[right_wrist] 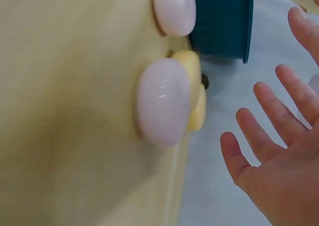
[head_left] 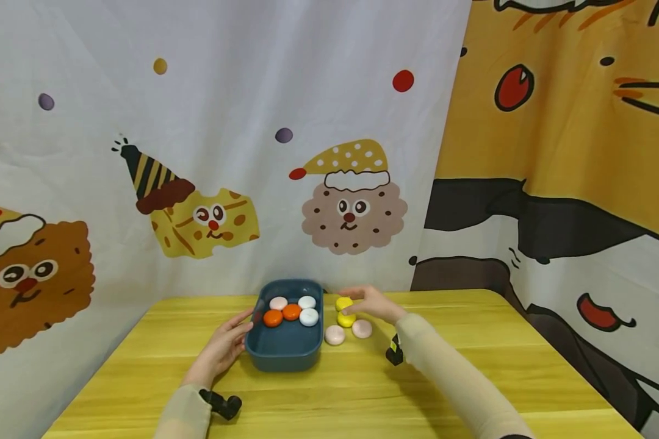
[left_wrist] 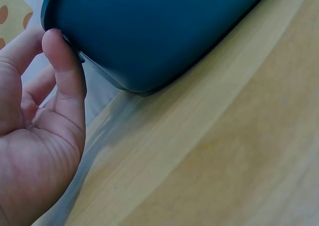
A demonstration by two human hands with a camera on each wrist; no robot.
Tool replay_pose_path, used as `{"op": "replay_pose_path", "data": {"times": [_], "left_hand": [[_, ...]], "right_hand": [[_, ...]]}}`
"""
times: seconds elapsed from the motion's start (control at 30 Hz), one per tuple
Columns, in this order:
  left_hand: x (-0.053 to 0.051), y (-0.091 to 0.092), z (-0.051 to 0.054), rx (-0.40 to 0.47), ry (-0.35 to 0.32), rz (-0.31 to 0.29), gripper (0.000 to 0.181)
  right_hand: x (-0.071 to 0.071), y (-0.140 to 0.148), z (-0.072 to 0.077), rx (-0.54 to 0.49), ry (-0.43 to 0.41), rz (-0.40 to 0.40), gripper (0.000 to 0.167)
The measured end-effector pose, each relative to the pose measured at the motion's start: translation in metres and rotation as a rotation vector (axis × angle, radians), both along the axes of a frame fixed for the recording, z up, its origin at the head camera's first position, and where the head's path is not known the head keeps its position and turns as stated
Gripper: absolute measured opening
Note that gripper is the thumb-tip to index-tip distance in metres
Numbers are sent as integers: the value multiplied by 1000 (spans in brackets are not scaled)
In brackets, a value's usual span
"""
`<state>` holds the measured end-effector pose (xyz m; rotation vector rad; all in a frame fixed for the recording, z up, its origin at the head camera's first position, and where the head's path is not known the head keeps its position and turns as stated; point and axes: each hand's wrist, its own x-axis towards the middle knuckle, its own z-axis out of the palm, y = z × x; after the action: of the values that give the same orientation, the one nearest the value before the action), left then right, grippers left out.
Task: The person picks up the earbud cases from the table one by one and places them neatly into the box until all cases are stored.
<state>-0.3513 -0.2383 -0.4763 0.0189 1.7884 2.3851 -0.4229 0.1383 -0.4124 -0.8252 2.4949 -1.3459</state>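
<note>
At its left side, my left hand [head_left: 219, 349] holds the rim of a dark blue box [head_left: 282, 360], thumb and fingers at the edge. Inside the box lie two orange discs [head_left: 273, 318], two white discs [head_left: 309, 317] and a pale pink disc [head_left: 278, 303], all glossy and rounded. To the right of the box, my right hand [head_left: 379, 306] hovers over two yellow discs [head_left: 346, 319] with its fingers spread, as the right wrist view shows; nothing is in its grasp. Two pale pink discs [right_wrist: 163, 101] lie on the table nearer to me.
The wooden table [head_left: 340, 396] extends to a cloth backdrop [head_left: 208, 122] printed with cartoon figures, close behind the box. Each wrist wears a small black camera [head_left: 225, 405].
</note>
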Motion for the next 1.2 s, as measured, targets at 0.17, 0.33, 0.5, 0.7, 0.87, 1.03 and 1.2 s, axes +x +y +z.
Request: {"op": "replay_pose_path", "data": {"times": [0.17, 0.33, 0.5, 0.7, 0.87, 1.03, 1.2], "left_hand": [[1, -1, 1, 6, 5, -11, 63], [-1, -2, 1, 6, 9, -11, 63], [-1, -2, 0, 3, 11, -7, 62], [0, -3, 1, 6, 13, -10, 62], [0, -3, 1, 14, 9, -12, 62], [0, -2, 1, 33, 9, -14, 62], [0, -1, 1, 35, -2, -22, 64]], "right_hand": [[9, 13, -16, -66, -67, -47, 60], [19, 21, -29, -114, -105, -121, 60], [22, 26, -39, -155, -103, -199, 61], [20, 32, -46, -202, -124, -207, 62], [22, 36, -50, -206, -196, -179, 64], [23, 35, -53, -205, -243, -191, 63], [22, 35, -55, -193, -239, -160, 62]]}}
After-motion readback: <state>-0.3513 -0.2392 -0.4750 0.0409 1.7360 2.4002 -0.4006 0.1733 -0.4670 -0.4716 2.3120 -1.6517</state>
